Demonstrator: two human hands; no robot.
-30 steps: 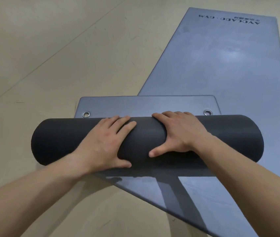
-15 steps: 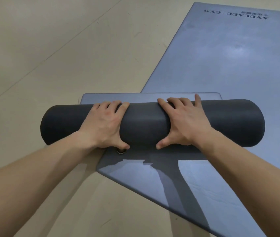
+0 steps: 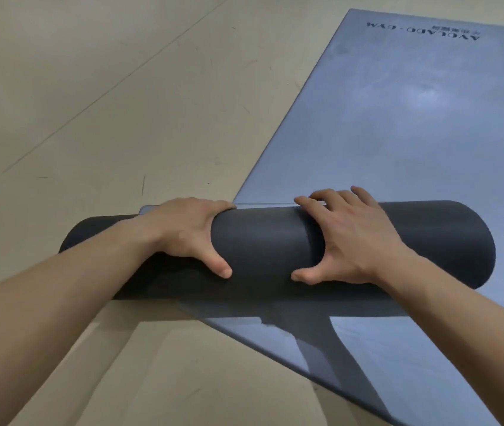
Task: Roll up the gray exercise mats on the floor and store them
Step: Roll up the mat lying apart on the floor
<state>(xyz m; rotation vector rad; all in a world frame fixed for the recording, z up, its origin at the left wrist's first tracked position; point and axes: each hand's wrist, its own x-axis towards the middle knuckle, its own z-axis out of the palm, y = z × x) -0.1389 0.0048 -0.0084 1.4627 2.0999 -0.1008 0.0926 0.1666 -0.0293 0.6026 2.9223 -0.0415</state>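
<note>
A dark gray rolled mat (image 3: 269, 250) lies crosswise in front of me, its right part resting on a flat gray mat (image 3: 404, 124) that stretches away to the upper right, with black lettering at its far end. My left hand (image 3: 189, 232) grips the roll left of its middle, fingers curled over the far side and thumb on the near side. My right hand (image 3: 346, 238) grips it right of the middle the same way. Only a thin strip of the roll's loose end shows beyond my fingers.
Beige floor (image 3: 97, 112) with faint seam lines surrounds the mats on the left and in front. The flat mat's near corner (image 3: 275, 330) pokes out under the roll, crossed by my arms' shadows.
Both hands rolled the mat forward. The loose flap with its two metal eyelets has been wound in, leaving only a thin edge showing, and my fingers now curl over the far side.
</note>
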